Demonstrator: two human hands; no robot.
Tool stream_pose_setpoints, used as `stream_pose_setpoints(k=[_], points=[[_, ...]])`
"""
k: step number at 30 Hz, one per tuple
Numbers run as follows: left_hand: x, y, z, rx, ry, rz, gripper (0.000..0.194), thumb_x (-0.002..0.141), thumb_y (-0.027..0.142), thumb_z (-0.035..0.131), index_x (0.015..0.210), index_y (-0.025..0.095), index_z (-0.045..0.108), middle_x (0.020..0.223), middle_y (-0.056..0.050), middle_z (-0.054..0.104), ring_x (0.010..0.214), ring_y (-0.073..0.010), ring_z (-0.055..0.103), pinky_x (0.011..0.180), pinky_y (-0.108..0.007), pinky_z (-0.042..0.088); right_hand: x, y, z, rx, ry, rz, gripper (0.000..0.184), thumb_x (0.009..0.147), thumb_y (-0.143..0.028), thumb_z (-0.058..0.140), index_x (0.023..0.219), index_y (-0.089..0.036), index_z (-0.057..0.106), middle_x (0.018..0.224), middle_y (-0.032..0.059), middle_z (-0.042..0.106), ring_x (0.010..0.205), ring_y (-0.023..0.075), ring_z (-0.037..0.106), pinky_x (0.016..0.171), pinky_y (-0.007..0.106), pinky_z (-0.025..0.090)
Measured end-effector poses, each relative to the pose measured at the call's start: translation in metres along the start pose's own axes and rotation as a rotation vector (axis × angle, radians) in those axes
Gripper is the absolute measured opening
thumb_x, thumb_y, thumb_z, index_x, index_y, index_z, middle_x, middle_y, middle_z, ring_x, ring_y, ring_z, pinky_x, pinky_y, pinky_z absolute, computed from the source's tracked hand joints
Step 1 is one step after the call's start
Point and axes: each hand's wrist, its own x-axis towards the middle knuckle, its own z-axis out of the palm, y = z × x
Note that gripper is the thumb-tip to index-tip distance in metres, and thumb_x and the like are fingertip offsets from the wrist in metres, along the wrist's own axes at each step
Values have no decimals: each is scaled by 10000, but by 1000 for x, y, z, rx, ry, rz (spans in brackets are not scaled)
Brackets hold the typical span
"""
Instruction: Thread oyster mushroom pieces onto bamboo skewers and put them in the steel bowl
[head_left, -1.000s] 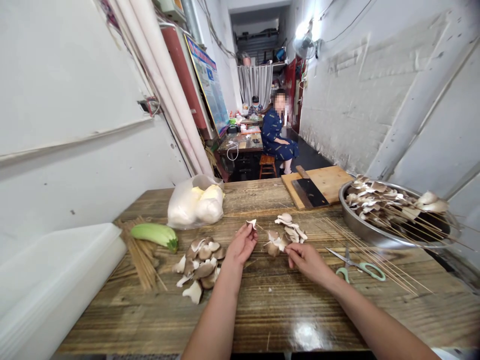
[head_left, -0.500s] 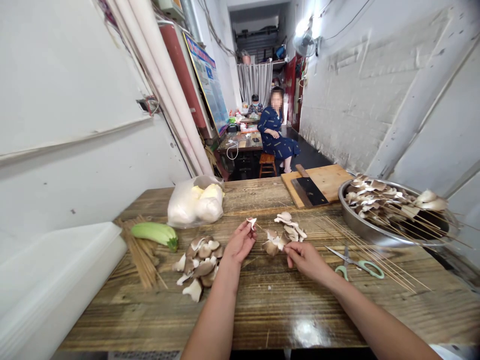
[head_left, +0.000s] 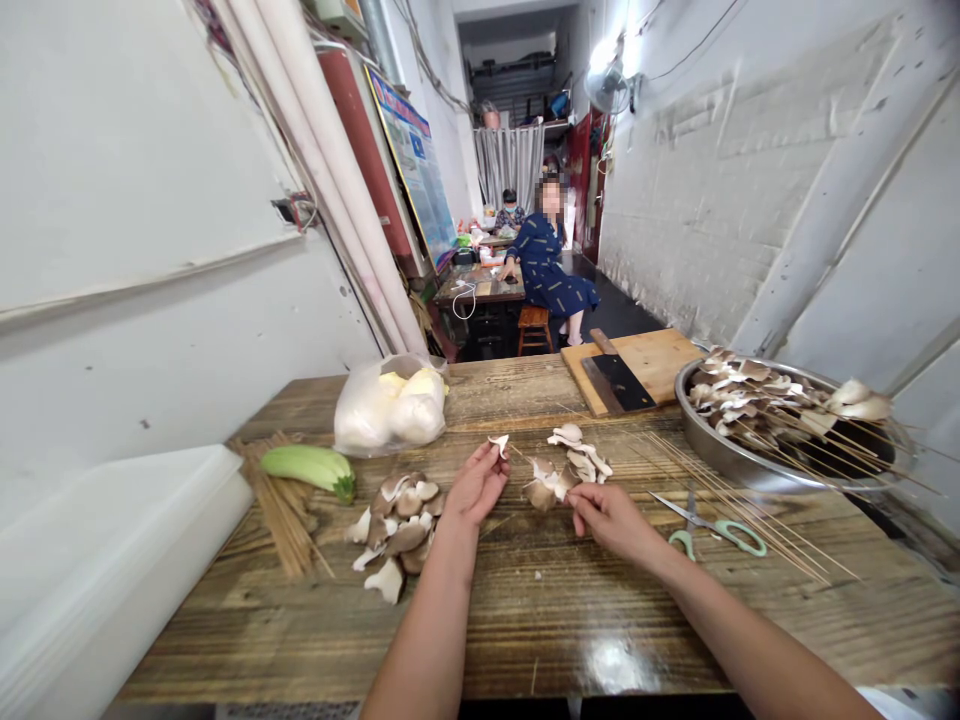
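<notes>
Mushroom skewers (head_left: 742, 395), apparently finished, lie in the basin (head_left: 710, 457) at right; left hand (head_left: 478, 487) pinches a mushroom piece (head_left: 499, 444), right hand (head_left: 606, 520) grips a part-filled skewer (head_left: 546, 484); a loose pile (head_left: 407, 537) sits unthreaded at left.

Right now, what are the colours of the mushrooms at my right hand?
The mushrooms at your right hand are greyish-brown and white, clearest in the head view.

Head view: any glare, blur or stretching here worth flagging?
Head view: glare whitens the wooden table near its front edge; the lamp by the fan is overexposed; same view, the white stack at left looks soft and stretched, while left hand and right hand read clearly.
</notes>
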Motion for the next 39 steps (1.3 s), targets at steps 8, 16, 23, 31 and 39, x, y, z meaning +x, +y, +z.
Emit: stream_pose_setpoints(k=[8, 16, 23, 31, 39], points=[[1, 0, -2, -7, -57, -4, 200, 651, 110, 698, 821, 131, 594, 767, -13, 591, 680, -73, 533, 604, -176, 409, -1, -6, -1, -42, 5, 7, 350, 859, -311, 411, 558, -170, 517, 489, -14, 551, 459, 95, 403, 524, 217, 309], [-3, 2, 2, 45, -96, 10, 169, 661, 119, 696, 808, 121, 612, 754, -11, 574, 679, -64, 512, 601, -171, 389, -2, -6, 0, 33, -20, 37, 308, 859, -327, 411, 619, -174, 528, 469, -33, 532, 390, 78, 346, 462, 212, 276], [-6, 3, 6, 92, -102, 24, 188, 650, 131, 708, 819, 121, 626, 734, -6, 577, 669, -64, 507, 620, -180, 383, -2, -3, 2, 24, -7, 23, 316, 866, -331, 408, 626, -170, 535, 477, -36, 539, 374, 70, 347, 445, 206, 273], [-4, 5, 5, 131, -58, 78, 230, 629, 148, 728, 838, 123, 636, 754, -10, 593, 673, -61, 513, 637, -177, 395, -2, -4, 3, 24, -10, 16, 270, 864, -316, 399, 714, -168, 568, 501, -29, 566, 371, 73, 362, 432, 205, 275], [-3, 1, 2, 45, -82, 59, 178, 652, 127, 707, 808, 124, 622, 777, -15, 587, 681, -64, 521, 643, -185, 404, -3, -7, 3, 29, -10, 16, 277, 864, -330, 397, 698, -172, 553, 490, -29, 558, 370, 78, 358, 435, 209, 279]])
